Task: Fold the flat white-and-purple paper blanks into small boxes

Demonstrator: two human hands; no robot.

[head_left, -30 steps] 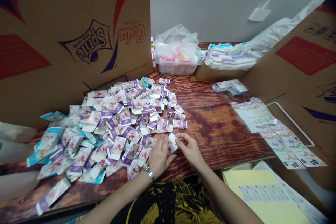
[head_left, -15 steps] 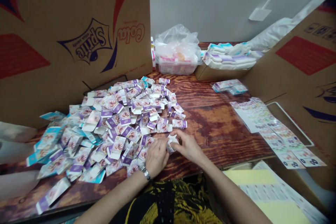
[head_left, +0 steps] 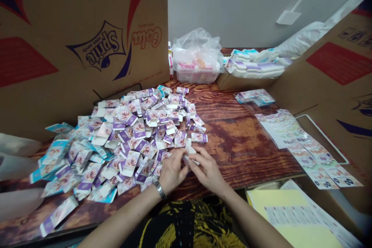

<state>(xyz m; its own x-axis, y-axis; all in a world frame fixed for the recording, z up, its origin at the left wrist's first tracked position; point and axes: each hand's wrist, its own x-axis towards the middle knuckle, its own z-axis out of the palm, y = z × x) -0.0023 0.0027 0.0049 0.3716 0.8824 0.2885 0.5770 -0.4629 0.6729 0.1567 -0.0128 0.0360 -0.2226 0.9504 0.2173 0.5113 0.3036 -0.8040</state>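
Note:
Between my two hands, near the table's front edge, is a small printed carton with a white flap standing up; the fingers cover most of it. My left hand, with a metal watch on the wrist, is closed around the carton's left side. On the other side, the fingers of my right hand pinch it near the flap. Just left of both hands spreads a heap of small purple, white and blue cartons, several with end flaps open.
A big cardboard box stands behind the heap. A bagged plastic tub and a low box of flat cartons sit at the back. Sticker sheets lean on another cardboard box at right. Yellow and white sheets lie below the table edge.
My hands have drawn closer together around the carton. The fingers of my right hand have shifted over its flap end, hiding more of it. The heap looks the same.

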